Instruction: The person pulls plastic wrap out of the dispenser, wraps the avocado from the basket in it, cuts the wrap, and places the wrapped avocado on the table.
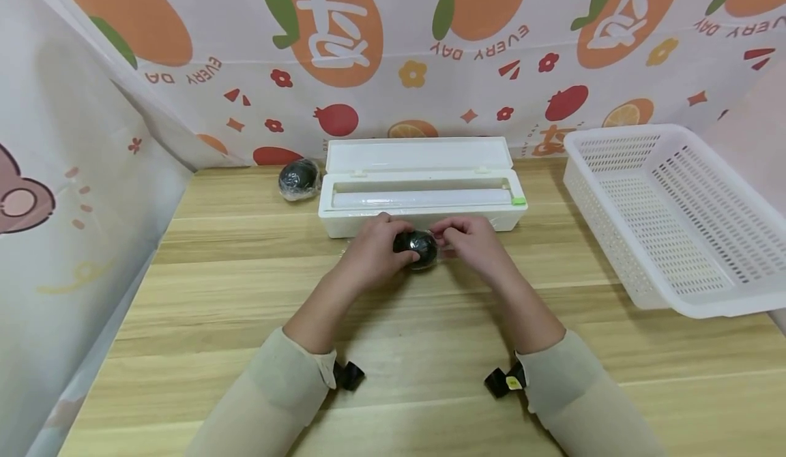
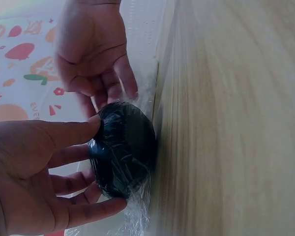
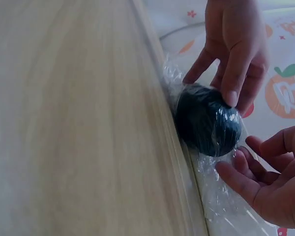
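A dark, round, smooth object (image 1: 424,249) wrapped in clear cling film (image 3: 221,196) sits on the wooden table, in front of a white film dispenser box (image 1: 424,222). My left hand (image 1: 376,252) grips it from the left, thumb and fingers spread round its side. On the right, my right hand (image 1: 475,249) has its curled fingers at the loose film beside the object and appears to pinch it; the exact contact is hard to make out. Loose film spreads from both sides of the object in the right wrist view. The box lid is raised, and a white roll (image 1: 424,198) lies inside.
A second dark round object (image 1: 299,179) in film sits left of the box. A white perforated plastic basket (image 1: 638,293) stands at the right. Behind the table (image 1: 405,389) hangs a fruit-patterned cloth (image 1: 424,102).
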`<state>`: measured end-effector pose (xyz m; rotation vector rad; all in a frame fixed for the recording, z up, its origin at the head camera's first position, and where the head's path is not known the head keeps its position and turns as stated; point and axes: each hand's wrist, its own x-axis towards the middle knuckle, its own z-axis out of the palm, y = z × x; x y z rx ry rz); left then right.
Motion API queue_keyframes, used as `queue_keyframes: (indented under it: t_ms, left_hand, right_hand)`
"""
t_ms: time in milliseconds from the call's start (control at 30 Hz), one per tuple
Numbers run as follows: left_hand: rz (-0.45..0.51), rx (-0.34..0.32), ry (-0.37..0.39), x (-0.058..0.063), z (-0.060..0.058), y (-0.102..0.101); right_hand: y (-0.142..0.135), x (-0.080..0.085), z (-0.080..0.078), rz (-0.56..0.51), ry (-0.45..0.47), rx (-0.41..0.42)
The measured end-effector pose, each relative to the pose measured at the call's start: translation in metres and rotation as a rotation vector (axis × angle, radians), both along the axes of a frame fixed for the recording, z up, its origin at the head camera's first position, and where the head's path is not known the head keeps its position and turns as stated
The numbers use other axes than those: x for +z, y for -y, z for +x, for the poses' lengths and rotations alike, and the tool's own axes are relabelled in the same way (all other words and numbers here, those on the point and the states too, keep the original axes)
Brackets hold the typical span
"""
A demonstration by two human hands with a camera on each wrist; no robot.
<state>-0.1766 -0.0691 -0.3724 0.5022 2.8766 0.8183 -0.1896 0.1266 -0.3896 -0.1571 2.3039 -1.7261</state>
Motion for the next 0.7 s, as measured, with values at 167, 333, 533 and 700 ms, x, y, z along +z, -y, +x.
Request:
queue_keyframes:
  t_ms: [167,333,533,700]
  left_hand:
    - [-0.013,-0.006,-0.012,-0.001,0.000,0.000]
    - [-0.031,-0.007,-0.020,-0.001,0.000,-0.001]
    - [-0.070,0.001,-0.041,-0.002,0.001,-0.002]
    - [-0.099,0.003,-0.077,-0.004,0.003,-0.002]
  right_hand:
    - [-0.005,-0.004,-0.002,0.220,-0.105,0.052]
    - [-0.008,-0.009,-0.005,0.450,-0.226,0.150]
    - [-0.008,-0.011,-0.006,0.489,-0.276,0.192]
    - [-0.008,-0.012,-0.005,0.506,-0.290,0.197]
